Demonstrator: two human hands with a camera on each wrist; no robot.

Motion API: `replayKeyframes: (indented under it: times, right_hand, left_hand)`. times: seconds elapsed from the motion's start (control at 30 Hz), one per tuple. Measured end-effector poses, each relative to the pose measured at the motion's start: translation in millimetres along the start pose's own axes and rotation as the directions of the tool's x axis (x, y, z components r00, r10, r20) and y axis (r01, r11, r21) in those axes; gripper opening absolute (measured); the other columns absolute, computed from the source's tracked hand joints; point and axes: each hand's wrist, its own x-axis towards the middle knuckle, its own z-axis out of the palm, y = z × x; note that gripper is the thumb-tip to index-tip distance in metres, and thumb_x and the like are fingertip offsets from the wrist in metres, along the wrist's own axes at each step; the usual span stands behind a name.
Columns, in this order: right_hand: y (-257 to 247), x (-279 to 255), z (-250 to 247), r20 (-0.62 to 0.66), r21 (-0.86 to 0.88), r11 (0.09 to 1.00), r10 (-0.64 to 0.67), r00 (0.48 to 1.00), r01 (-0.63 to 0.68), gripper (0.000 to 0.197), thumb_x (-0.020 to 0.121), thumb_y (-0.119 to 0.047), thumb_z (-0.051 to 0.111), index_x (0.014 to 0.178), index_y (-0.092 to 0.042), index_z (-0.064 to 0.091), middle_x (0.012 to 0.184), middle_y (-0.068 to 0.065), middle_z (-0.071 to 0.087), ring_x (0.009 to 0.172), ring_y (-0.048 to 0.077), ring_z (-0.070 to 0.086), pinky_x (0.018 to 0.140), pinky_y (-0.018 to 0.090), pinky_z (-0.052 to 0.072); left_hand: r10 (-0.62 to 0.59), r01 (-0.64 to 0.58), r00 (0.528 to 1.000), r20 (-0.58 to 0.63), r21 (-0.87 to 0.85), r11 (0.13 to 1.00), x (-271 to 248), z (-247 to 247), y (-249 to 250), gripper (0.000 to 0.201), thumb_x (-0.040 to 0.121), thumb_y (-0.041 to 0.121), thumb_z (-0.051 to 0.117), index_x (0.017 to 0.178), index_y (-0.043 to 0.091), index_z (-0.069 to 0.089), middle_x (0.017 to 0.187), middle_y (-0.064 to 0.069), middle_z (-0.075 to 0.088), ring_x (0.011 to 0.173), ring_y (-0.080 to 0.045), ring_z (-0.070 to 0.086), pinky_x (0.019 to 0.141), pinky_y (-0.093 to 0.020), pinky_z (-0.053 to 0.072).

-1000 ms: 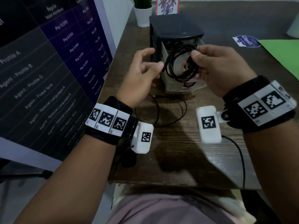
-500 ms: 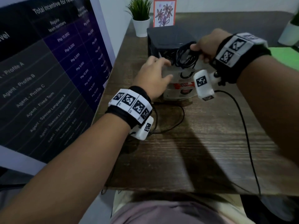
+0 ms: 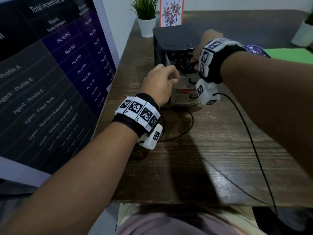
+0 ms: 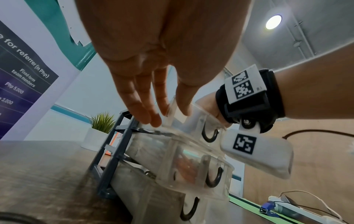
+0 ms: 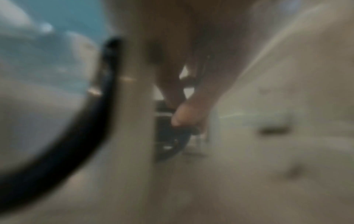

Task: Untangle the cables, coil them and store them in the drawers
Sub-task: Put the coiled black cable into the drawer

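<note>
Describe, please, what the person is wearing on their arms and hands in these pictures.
Both forearms are bare, with no sleeves or gloves. Each wrist carries a black strap ringed by white blocks printed with black square markers. A white camera pod with its own marker hangs under each wrist, and a thin black cable trails from the right one.

Two hands are in view: the left hand (image 3: 159, 83) and the right hand (image 3: 205, 46). One drawer unit (image 3: 172, 39) stands on the surface (image 3: 211, 150), and the left wrist view shows three clear drawers (image 4: 193, 153) stacked in it, each with one dark curved handle (image 4: 209, 134). One coiled black cable (image 3: 183, 65) sits at the top drawer, and one loose cable (image 3: 184, 128) lies on the surface. Two potted plants: one (image 3: 145, 16) at the back left, one (image 3: 304, 31) at the right edge. One flower picture (image 3: 171, 11), one green sheet (image 3: 291, 55).
</note>
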Motion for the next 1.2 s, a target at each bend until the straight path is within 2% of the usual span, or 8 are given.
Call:
replayKeyframes:
  times: [0.07,0.13,0.23,0.47,0.57,0.8,0.97,1.2]
  right_hand:
    - [-4,2,-1,0.025,-0.026,0.999,0.038,0.999,-0.037,0.036,0.096,-0.017,0.059,0.067,-0.021,0.038,0.073,-0.001,0.04,0.092,0.021,0.047,0.079,0.032,0.039]
    - [-11,4,-4,0.016,-0.108,0.993,0.043,0.999,-0.041,0.018,0.094,-0.014,0.064,0.085,0.0,0.058,0.092,0.014,0.061,0.098,0.031,0.06,0.082,0.036,0.045]
    - [-15,4,-6,-0.004,-0.171,0.985,0.017,1.0,-0.017,0.026,0.088,-0.014,0.07,0.107,0.002,0.063,0.113,0.022,0.064,0.104,0.038,0.063,0.081,0.037,0.048]
    - [-13,1,-10,0.113,-0.188,0.979,-0.053,0.992,0.073,0.037,0.09,-0.024,0.066,0.069,-0.004,0.044,0.08,0.015,0.054,0.071,0.031,0.053,0.066,0.034,0.044]
    - [-18,-5,-16,0.173,-0.246,0.959,-0.098,0.98,0.14,0.03,0.092,-0.022,0.064,0.076,0.0,0.052,0.067,0.013,0.049,0.06,0.028,0.05,0.063,0.034,0.043]
    - [-27,-9,-28,0.285,-0.307,0.916,-0.168,0.944,0.256,0.055,0.074,-0.056,0.078,0.091,-0.004,0.071,0.084,0.013,0.067,0.076,0.033,0.063,0.068,0.039,0.055]
    - [-25,-9,-18,0.4,-0.394,0.873,-0.119,0.909,0.288,0.029,0.081,-0.022,0.077,0.101,-0.002,0.072,0.103,0.018,0.071,0.096,0.035,0.067,0.074,0.037,0.053]
    - [-24,-13,-12,0.302,-0.315,0.931,-0.087,0.949,0.185,0.038,0.067,-0.027,0.09,0.091,-0.004,0.072,0.09,0.018,0.07,0.081,0.036,0.067,0.066,0.036,0.053]
  left_hand:
    - [0.0,0.0,1.0,0.0,-0.012,1.0,0,-1,-1,0.006,0.094,0.021,0.06,0.094,0.025,0.065,0.095,0.007,0.053,0.085,-0.01,0.05,0.078,-0.027,0.043]
    - [0.005,-0.005,1.0,0.003,-0.022,1.0,0,-1,-1,0.007,0.094,0.022,0.061,0.091,0.027,0.064,0.094,0.007,0.053,0.084,-0.008,0.05,0.078,-0.026,0.042]
    - [0.01,-0.01,1.0,0.002,-0.029,1.0,1,0,1,0.011,0.094,0.022,0.061,0.087,0.031,0.06,0.093,0.008,0.052,0.084,-0.008,0.05,0.076,-0.025,0.039]
    - [-0.022,0.021,1.0,-0.019,-0.031,0.999,3,-1,0,0.012,0.094,0.023,0.062,0.086,0.032,0.06,0.089,0.011,0.05,0.083,-0.008,0.049,0.075,-0.024,0.037]
    - [-0.029,0.028,0.999,-0.025,-0.036,0.999,3,-1,1,0.009,0.094,0.023,0.062,0.089,0.03,0.062,0.091,0.01,0.051,0.084,-0.009,0.049,0.078,-0.026,0.04]
    - [-0.04,0.039,0.999,-0.036,-0.035,0.999,2,-3,2,0.009,0.093,0.02,0.063,0.092,0.028,0.065,0.098,0.007,0.056,0.087,-0.01,0.051,0.086,-0.036,0.05]
    - [-0.064,0.063,0.998,-0.02,-0.048,0.997,2,-5,4,0.011,0.093,0.022,0.063,0.087,0.031,0.061,0.095,0.008,0.056,0.088,-0.01,0.052,0.088,-0.038,0.049]
    - [-0.062,0.059,0.998,-0.033,-0.088,0.994,-1,-6,3,0.011,0.092,0.019,0.065,0.087,0.029,0.064,0.098,0.008,0.062,0.091,-0.009,0.057,0.085,-0.032,0.051]
